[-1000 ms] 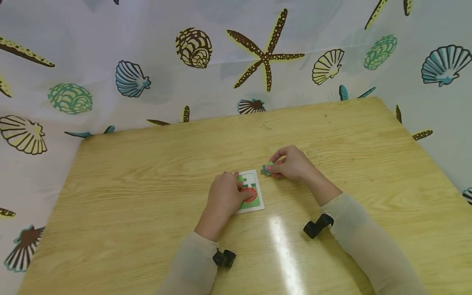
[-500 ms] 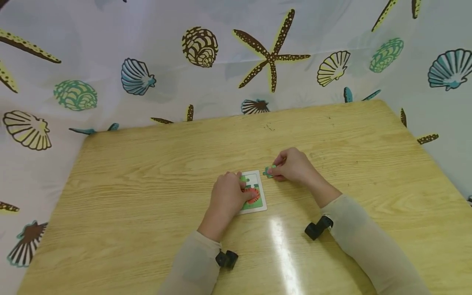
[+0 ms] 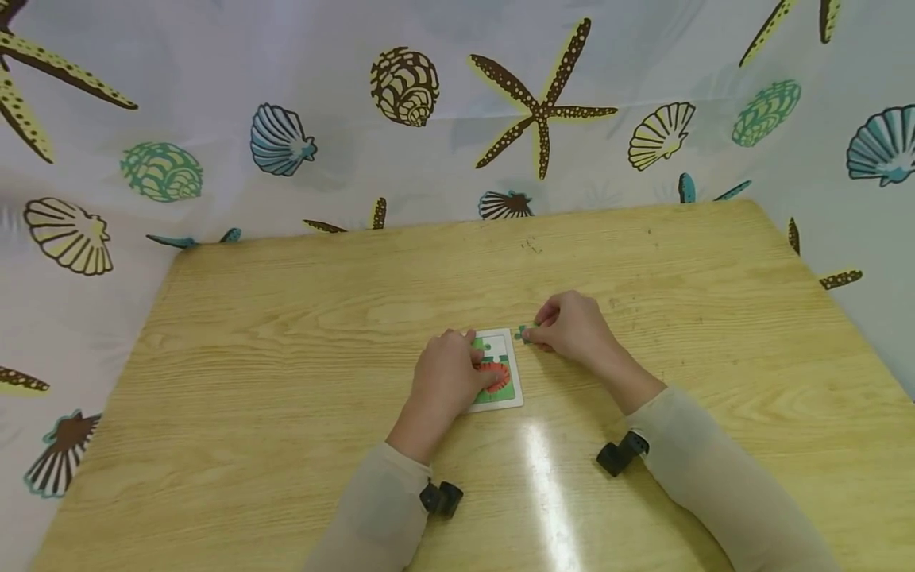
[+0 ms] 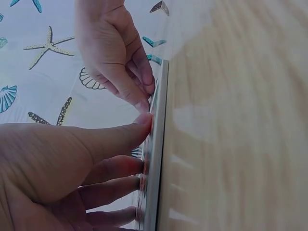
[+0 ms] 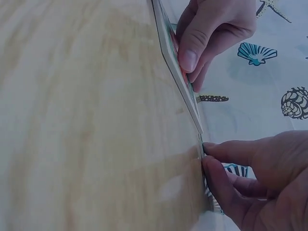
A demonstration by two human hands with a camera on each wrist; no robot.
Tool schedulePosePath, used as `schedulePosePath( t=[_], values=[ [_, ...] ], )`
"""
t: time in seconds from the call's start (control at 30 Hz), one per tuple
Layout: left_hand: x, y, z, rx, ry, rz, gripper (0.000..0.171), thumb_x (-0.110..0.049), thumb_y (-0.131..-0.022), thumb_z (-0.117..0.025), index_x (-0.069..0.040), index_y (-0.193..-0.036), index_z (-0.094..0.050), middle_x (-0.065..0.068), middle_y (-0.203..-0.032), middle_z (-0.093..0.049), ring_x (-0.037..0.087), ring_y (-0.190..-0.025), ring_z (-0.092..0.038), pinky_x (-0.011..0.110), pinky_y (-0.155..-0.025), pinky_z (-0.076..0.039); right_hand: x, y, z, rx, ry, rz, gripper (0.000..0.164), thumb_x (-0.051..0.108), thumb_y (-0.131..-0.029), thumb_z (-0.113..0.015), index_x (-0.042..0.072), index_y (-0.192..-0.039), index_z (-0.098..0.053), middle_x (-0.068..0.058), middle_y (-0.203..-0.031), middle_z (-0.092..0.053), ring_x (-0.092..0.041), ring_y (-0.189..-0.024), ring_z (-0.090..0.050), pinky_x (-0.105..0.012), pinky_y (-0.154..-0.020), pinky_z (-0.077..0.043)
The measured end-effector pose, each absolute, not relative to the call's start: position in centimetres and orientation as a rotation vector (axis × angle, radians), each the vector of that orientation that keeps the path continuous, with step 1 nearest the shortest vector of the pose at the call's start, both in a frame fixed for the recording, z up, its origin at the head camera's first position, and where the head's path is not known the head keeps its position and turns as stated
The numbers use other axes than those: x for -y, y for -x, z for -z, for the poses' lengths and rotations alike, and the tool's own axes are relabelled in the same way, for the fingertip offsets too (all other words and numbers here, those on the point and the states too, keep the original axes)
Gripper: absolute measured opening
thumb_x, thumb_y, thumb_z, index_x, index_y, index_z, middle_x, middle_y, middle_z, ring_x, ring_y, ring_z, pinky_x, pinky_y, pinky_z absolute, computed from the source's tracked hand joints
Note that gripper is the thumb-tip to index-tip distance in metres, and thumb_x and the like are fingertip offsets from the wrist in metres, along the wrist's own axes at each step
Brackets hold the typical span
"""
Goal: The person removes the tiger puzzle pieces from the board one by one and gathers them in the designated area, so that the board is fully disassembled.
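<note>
A fitting step seemed under way: the right hand (image 3: 575, 327) pinched a knobbed green piece (image 3: 522, 334) just beside the puzzle board (image 3: 517, 389), steadied under the loosely extended fingers of the left hand (image 3: 446, 369) — the next move likely called for aligning it with the white gap (image 3: 496, 346). The board showed red on green.

Puzzle board (image 3: 498, 347) partly hidden by left hand (image 3: 449, 367).

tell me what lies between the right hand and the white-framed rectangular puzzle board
The small green jigsaw piece, pinched by the right hand, as the head view shows.
</note>
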State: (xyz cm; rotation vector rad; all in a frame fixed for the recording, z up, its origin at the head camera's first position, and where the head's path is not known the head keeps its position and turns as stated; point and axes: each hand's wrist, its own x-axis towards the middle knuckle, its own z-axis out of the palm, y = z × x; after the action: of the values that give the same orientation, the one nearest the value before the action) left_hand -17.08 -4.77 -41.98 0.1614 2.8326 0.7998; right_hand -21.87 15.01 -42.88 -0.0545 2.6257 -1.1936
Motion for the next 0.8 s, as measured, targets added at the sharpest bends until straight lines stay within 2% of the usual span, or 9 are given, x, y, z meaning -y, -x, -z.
schedulePosePath(
  t=[0.17, 0.3, 0.4, 0.8],
  values=[
    [5.2, 17.0, 41.9, -2.808, -0.217, -0.770, 0.047, -0.033, -0.089, -0.085, 0.000, -0.121, -0.076, 0.016, -0.149, -0.057, 0.043, -0.136, -0.053, 0.048, -0.109, -0.049, -15.2, 21.7, 42.9, -2.624, 0.064, 1.216, 0.024, 0.017, -0.090, -0.083, -0.001, -0.097, -0.070, -0.011, -0.081, -0.073, -0.017, -0.066, -0.071, -0.025, -0.057, -0.052],
    [5.5, 17.1, 42.0, -2.759, -0.261, -0.761, 0.055, -0.035, -0.087, -0.086, 0.000, -0.128, -0.072, 0.016, -0.153, -0.051, 0.046, -0.146, -0.041, 0.051, -0.117, -0.041, -15.2, 21.7, 43.0, -2.630, 0.082, 1.215, 0.023, 0.017, -0.090, -0.083, 0.000, -0.094, -0.068, -0.010, -0.079, -0.073, -0.016, -0.065, -0.070, -0.025, -0.056, -0.051],
    [5.5, 17.0, 42.0, -2.758, -0.271, -0.753, 0.057, -0.035, -0.087, -0.086, 0.000, -0.129, -0.071, 0.015, -0.154, -0.051, 0.046, -0.149, -0.036, 0.053, -0.119, -0.038, -15.2, 21.7, 43.1, -2.647, 0.096, 1.201, 0.023, 0.018, -0.090, -0.083, 0.000, -0.093, -0.068, -0.009, -0.077, -0.072, -0.016, -0.064, -0.069, -0.025, -0.056, -0.050],
    [6.0, 16.5, 42.4, -2.795, -0.323, -0.707, 0.057, -0.036, -0.089, -0.084, 0.000, -0.131, -0.070, 0.014, -0.157, -0.049, 0.041, -0.151, -0.036, 0.054, -0.121, -0.035, -14.9, 21.6, 42.9, -2.647, 0.074, 1.219, 0.027, 0.019, -0.091, -0.082, -0.004, -0.098, -0.071, -0.012, -0.082, -0.076, -0.016, -0.067, -0.073, -0.025, -0.060, -0.055]
  ],
)
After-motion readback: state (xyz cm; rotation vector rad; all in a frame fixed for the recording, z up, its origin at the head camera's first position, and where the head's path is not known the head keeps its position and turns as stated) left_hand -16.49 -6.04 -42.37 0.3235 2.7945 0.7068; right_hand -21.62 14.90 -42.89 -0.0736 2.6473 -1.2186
